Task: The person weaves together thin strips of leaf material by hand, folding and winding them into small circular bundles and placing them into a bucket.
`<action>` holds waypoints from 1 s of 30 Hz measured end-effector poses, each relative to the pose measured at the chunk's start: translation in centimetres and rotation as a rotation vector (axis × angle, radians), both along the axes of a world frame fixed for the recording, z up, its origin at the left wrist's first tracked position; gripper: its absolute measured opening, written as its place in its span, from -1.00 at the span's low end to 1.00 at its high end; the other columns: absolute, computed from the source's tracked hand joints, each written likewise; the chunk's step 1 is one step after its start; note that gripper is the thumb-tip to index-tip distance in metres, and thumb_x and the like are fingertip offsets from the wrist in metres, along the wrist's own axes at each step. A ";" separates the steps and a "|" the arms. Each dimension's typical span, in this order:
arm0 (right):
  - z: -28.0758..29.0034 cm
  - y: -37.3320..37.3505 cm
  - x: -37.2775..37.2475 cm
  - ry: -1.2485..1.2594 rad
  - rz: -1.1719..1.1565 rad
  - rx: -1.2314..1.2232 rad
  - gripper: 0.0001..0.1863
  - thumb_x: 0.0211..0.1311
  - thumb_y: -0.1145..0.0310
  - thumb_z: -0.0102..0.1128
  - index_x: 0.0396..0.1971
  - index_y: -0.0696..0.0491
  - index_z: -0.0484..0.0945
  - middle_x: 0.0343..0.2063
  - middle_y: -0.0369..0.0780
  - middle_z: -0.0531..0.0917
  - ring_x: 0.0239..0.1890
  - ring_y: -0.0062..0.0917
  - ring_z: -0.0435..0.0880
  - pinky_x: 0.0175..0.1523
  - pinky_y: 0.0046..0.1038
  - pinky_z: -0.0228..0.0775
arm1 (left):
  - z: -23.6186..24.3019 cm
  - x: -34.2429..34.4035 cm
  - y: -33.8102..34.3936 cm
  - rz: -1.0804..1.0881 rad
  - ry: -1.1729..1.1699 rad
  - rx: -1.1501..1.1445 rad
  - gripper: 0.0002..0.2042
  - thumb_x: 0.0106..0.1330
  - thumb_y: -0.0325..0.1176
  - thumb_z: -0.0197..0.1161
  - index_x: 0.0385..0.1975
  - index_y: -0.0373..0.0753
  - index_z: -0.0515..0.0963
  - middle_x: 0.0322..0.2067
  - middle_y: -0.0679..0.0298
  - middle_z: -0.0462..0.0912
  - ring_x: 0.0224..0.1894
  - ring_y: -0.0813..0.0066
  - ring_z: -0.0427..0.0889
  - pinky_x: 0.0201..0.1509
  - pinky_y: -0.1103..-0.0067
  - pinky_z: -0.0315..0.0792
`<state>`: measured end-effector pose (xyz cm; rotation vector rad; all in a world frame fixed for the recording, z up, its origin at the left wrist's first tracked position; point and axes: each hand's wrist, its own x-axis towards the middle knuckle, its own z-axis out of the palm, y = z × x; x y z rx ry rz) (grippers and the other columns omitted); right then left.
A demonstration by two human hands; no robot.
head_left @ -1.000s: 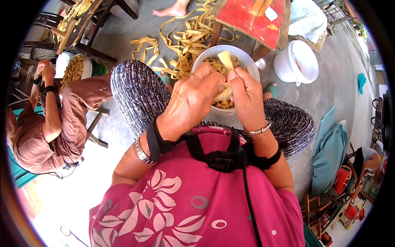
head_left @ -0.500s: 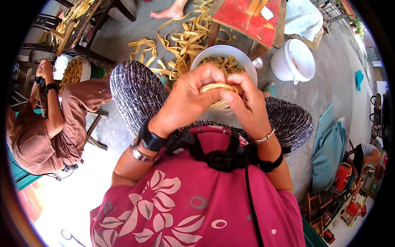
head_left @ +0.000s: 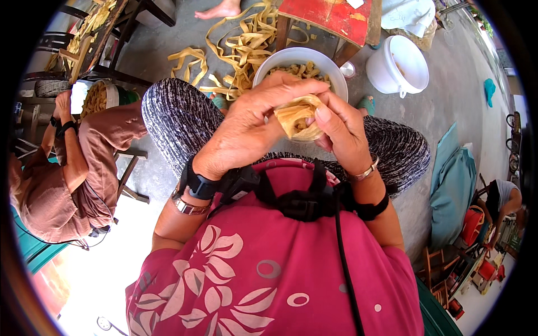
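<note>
Between my two hands, in front of my lap, is a pale yellow flat strip (head_left: 297,113) curled into a loose roll with a hollow middle. My left hand (head_left: 252,115) grips its left side, the fingers reaching over the top. On the right edge, the thumb and fingers of my right hand (head_left: 344,129) pinch it, the thumb lying at the opening. Right behind my hands stands a white basin (head_left: 342,84) holding many short yellow pieces (head_left: 308,70), partly hidden by my fingers. Long loose yellow strips (head_left: 246,53) lie tangled on the floor beyond my left knee.
A red-topped stool (head_left: 325,19) stands past the basin, with a white bucket (head_left: 392,73) to its right. At left a seated person in brown (head_left: 50,190) works beside a pail of yellow pieces (head_left: 95,99). A dark table (head_left: 101,42) stands behind them.
The strip's roll has been turned, so its hollow opening now faces me rather than its edge. My left fingers have stretched over its top, and my right thumb has shifted onto its side.
</note>
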<state>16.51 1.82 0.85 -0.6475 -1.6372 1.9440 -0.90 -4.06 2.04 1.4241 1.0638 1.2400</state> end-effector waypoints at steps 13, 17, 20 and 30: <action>-0.2 -0.4 -0.9 0.031 -0.217 0.097 -0.63 0.33 0.14 -0.03 -0.06 0.11 0.32 -0.43 -0.36 0.48 -0.55 -0.84 0.33 -0.52 -0.77 0.15 | -1.0 1.0 0.0 0.033 -0.199 -0.263 -0.58 0.42 -0.13 -0.12 0.02 -0.37 0.42 -0.13 0.19 0.56 -0.22 0.53 0.52 -0.11 0.64 0.40; -0.9 -0.2 -0.6 0.055 -0.247 0.185 -0.55 0.31 0.07 -0.04 0.02 0.10 0.28 -0.26 -0.28 0.48 -0.35 -0.78 0.42 -0.41 -0.77 0.25 | -1.4 1.1 0.0 -0.066 -0.474 -0.275 -0.54 0.40 -0.06 -0.12 -0.03 -0.39 0.44 -0.19 0.18 0.57 -0.26 0.49 0.56 -0.14 0.60 0.46; -1.1 -0.3 -0.2 -0.042 -0.264 0.190 -0.46 0.28 -0.09 -0.13 -0.04 0.11 0.34 -0.41 -0.34 0.50 -0.53 -0.81 0.29 -0.50 -0.77 0.09 | -1.2 1.4 0.0 -0.144 -0.616 -0.365 -0.49 0.39 -0.01 -0.15 -0.07 -0.42 0.44 -0.26 0.15 0.57 -0.29 0.38 0.61 -0.25 0.52 0.54; -1.2 -1.2 3.1 -0.155 -0.261 0.194 -0.59 0.34 0.06 -0.13 -0.11 0.11 0.39 -0.46 -0.38 0.43 -0.52 -0.80 0.30 -0.48 -0.75 0.11 | -1.6 0.7 0.0 -0.246 -0.734 -0.595 -0.47 0.39 0.02 -0.20 -0.14 -0.42 0.47 -0.32 0.15 0.52 -0.38 0.38 0.56 -0.36 0.44 0.57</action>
